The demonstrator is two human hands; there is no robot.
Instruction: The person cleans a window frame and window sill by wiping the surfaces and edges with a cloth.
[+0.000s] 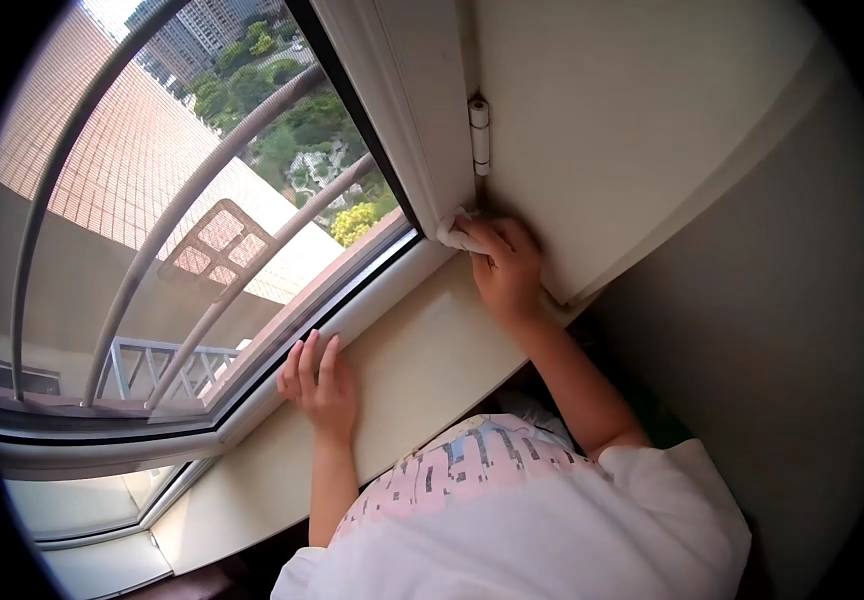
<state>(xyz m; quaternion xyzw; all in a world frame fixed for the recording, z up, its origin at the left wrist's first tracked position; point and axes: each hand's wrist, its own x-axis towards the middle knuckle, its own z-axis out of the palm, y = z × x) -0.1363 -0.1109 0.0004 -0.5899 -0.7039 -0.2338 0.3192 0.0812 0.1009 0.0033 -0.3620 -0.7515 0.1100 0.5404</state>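
My right hand [508, 262] is closed on a crumpled white cloth [462, 232], pressed into the corner where the white window frame [352, 300] meets the side panel, just below a white hinge [480, 136]. My left hand [318, 380] rests on the lower rail of the frame, its fingers apart and their tips near the black seal, with nothing held. Beneath both forearms runs the cream sill [422, 365].
A cream door or panel [632, 120] stands at the right, beside a grey wall [762, 330]. Beyond the glass are curved bars [177, 215], a tiled wall, trees and tall buildings. A second window section [102, 500] lies at the lower left.
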